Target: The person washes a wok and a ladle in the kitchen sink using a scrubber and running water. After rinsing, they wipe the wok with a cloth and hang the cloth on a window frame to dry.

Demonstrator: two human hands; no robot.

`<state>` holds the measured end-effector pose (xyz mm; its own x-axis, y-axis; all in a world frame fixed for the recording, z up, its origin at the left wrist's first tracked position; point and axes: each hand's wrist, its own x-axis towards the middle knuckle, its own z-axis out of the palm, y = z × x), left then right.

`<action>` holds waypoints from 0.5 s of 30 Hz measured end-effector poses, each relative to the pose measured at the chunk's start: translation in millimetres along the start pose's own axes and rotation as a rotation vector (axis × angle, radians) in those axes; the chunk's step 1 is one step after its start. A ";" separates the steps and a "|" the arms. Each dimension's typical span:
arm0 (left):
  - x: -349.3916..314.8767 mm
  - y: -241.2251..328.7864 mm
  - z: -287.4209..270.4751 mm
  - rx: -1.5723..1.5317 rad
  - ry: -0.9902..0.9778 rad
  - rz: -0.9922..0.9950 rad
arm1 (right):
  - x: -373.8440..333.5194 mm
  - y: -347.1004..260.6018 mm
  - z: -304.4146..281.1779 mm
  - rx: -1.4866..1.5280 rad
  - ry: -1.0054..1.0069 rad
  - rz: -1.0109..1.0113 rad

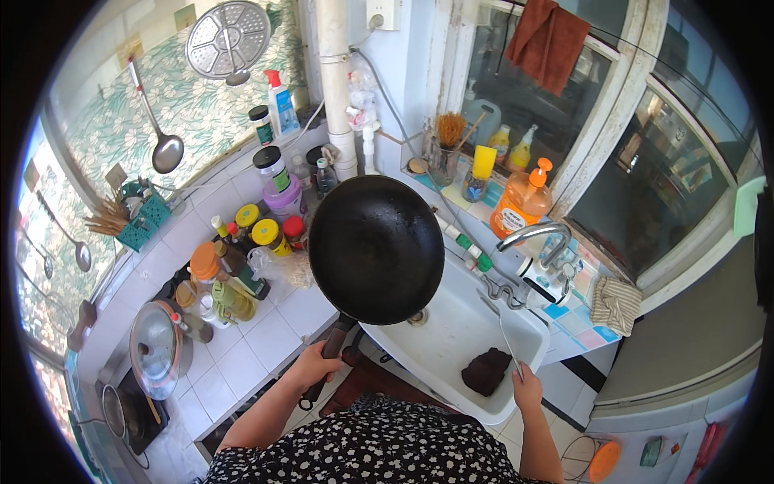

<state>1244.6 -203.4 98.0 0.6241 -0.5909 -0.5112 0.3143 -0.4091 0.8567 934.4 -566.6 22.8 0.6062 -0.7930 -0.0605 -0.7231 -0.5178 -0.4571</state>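
My left hand (314, 367) is wrapped round the brown handle of a black wok (375, 250). The wok is held up with its dark inside showing, and it covers the left end of the white sink (447, 355) and the counter corner behind it. A few wet-looking specks show on its surface. Over the right side of the sink, my right hand (528, 387) grips a long, thin metal utensil (508, 335), its far end pointing toward the tap; the shape of that end is hard to make out. A crumpled dark brown cloth (486, 371) lies in the sink, left of my right hand.
A chrome tap (536, 234) arches over the sink's back edge. Behind stand an orange pump bottle (522, 198) and a striped cloth (616, 305). Jars and bottles (234, 294) crowd the left counter, beside a glass-lidded pot (157, 351). Ladles (168, 152) hang on the wall.
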 end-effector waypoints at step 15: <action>-119.0 -31.0 130.9 -0.514 -0.046 -0.115 | 29.1 -96.5 -65.2 0.193 -0.296 -0.626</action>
<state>1067.0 -211.4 123.1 0.5367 -0.5969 -0.5963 0.6963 -0.0857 0.7126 1000.2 -560.7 123.0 0.9720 -0.2315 0.0389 -0.1555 -0.7591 -0.6321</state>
